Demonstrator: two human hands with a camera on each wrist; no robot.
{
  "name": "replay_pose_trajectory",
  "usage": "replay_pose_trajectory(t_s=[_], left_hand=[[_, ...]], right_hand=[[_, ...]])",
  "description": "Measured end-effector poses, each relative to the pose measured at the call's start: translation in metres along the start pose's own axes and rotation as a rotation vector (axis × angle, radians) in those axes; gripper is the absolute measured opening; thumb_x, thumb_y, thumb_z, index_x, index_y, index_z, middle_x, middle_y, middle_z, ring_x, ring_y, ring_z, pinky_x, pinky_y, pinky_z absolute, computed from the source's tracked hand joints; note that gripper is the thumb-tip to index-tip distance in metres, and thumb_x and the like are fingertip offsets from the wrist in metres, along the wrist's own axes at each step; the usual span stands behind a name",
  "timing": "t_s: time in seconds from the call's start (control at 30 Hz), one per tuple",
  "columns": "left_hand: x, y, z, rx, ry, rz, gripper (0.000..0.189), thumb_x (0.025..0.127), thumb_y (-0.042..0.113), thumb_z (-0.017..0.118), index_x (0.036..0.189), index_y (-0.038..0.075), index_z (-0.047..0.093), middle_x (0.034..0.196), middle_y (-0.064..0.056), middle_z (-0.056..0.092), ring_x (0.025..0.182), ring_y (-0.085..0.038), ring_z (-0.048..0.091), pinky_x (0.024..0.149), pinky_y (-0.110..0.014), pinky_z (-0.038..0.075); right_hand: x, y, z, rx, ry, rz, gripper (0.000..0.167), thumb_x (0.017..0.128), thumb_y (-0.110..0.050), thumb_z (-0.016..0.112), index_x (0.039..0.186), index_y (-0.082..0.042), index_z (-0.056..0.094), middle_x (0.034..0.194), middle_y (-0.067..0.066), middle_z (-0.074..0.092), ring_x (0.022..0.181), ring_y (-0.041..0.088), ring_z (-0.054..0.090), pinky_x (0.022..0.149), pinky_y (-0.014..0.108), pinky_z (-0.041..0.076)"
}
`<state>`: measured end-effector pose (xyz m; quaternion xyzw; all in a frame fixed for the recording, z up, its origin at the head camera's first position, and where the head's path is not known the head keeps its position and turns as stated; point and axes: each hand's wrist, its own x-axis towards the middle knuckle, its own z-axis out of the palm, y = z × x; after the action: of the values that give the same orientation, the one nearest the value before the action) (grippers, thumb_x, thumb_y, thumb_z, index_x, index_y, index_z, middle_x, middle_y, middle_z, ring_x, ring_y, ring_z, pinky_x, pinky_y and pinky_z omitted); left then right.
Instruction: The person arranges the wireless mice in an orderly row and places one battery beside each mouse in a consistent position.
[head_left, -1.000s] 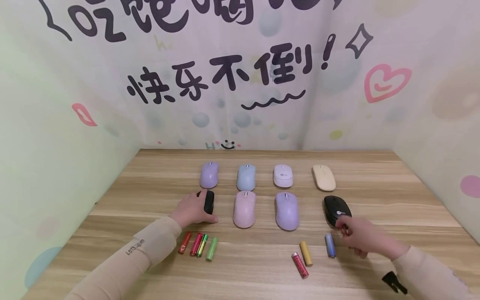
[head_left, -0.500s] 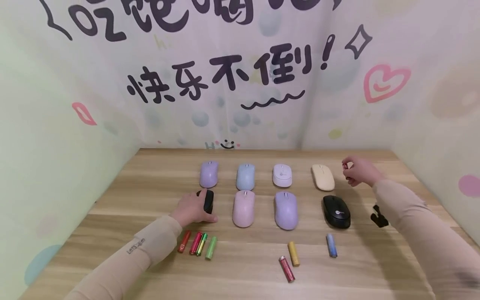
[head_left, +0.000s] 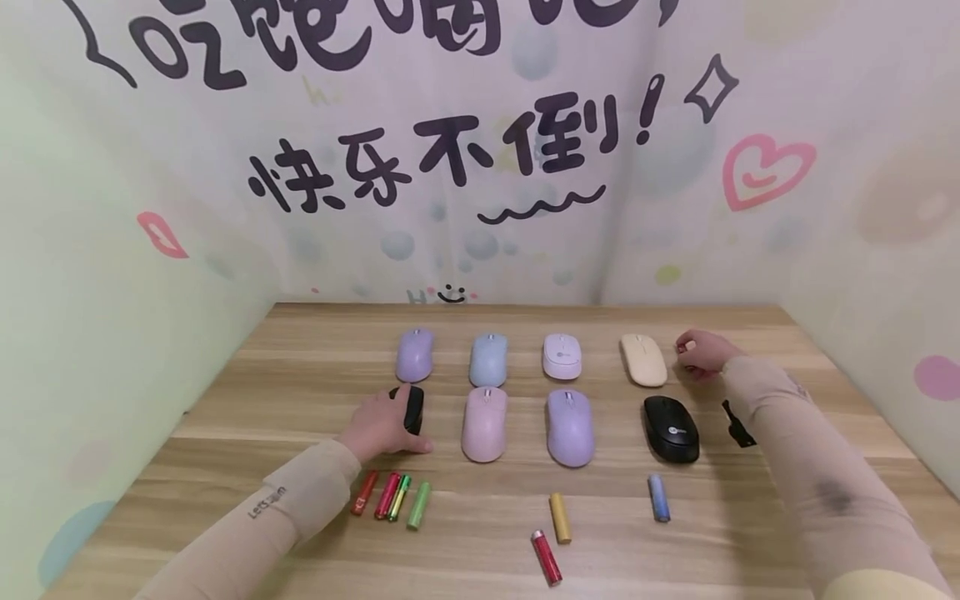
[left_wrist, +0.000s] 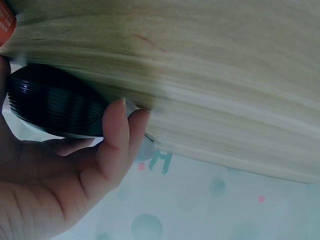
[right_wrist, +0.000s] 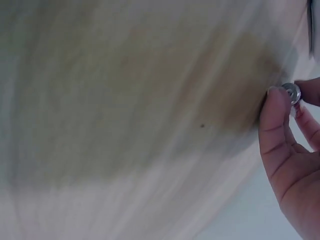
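Note:
My left hand (head_left: pixel 381 425) grips a black mouse (head_left: pixel 413 410) on the table; in the left wrist view its fingers curve along one side of the ribbed black mouse (left_wrist: pixel 55 102). At the back right, my right hand (head_left: pixel 703 353) pinches a small red battery, whose metal end (right_wrist: pixel 291 93) shows between thumb and fingers in the right wrist view. Just left of that hand lies a cream mouse (head_left: pixel 643 361). In front of it are another black mouse (head_left: pixel 671 429) and a small black piece (head_left: pixel 738 427), partly hidden by the right sleeve.
Other mice stand in two rows, among them a pink one (head_left: pixel 485 424) and a purple one (head_left: pixel 570 427). Nearer me lie a blue battery (head_left: pixel 659 497), a yellow one (head_left: pixel 560 518) and a red one (head_left: pixel 546 557). Several batteries (head_left: pixel 387 495) lie by the left sleeve.
My right hand has carried the red battery from beside the right black mouse to the back, beside the cream mouse. The loose yellow and red batteries have rolled left. My left hand stays put.

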<state>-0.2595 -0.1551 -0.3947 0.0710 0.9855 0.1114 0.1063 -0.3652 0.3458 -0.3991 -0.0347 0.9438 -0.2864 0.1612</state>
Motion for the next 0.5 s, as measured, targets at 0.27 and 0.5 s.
replay_pose_trajectory(t_s=[0.27,0.5], left_hand=[[-0.002,0.004,-0.004,0.001,-0.011,-0.001,0.096,0.069,0.045,0.076,0.139,-0.002,0.03,0.127,-0.034,0.043,0.115,-0.047,0.043,0.095,-0.052,0.036],[-0.001,0.003,-0.002,-0.002,-0.015,0.003,0.097,0.069,0.046,0.075,0.14,-0.001,0.028,0.129,-0.033,0.042,0.117,-0.047,0.041,0.097,-0.051,0.035]], right_hand=[[-0.002,-0.002,0.001,-0.04,-0.011,0.012,0.041,0.085,-0.015,0.05,0.116,0.009,0.041,0.083,0.013,0.05,0.065,0.016,0.053,0.056,0.03,0.05],[-0.012,-0.009,-0.006,-0.195,0.179,-0.04,0.049,0.091,-0.022,0.044,0.125,0.013,0.036,0.096,0.029,0.053,0.069,0.03,0.056,0.057,0.037,0.046]])
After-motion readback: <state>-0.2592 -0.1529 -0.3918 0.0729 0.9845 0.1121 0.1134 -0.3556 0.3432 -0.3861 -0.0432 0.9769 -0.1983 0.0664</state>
